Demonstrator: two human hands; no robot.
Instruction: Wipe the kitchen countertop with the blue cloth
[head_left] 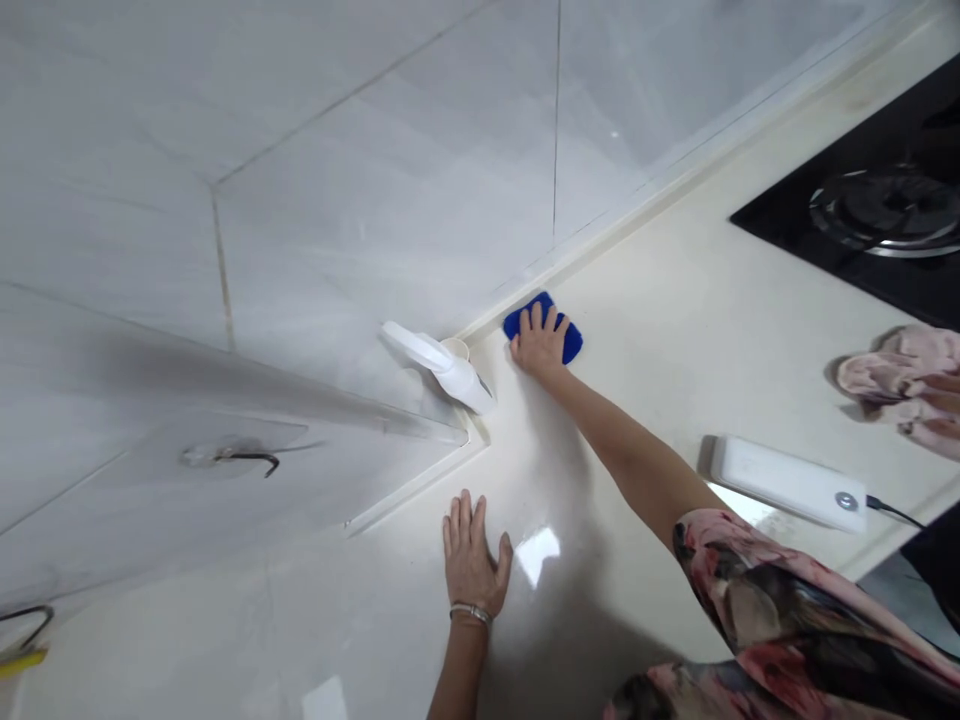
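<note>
Blue pad (574, 343), approx. ctr of frame, on worktop (637, 290) near foot of wall (450, 200). Just left, white bottle-like container (461, 380), can't see contents. Deep blue, soft-looking, rounded corners, partly hidden by R grip (541, 345) clasping from above, fingers bit apart. L grip (475, 567), lower ctr, palm down, thumb out.

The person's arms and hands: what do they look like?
No gloves show. The left hand wears a thin silvery band around its wrist. The right hand has a bare wrist, and its arm's loose sleeve carries a blotchy print of pink, red, black and beige.
</note>
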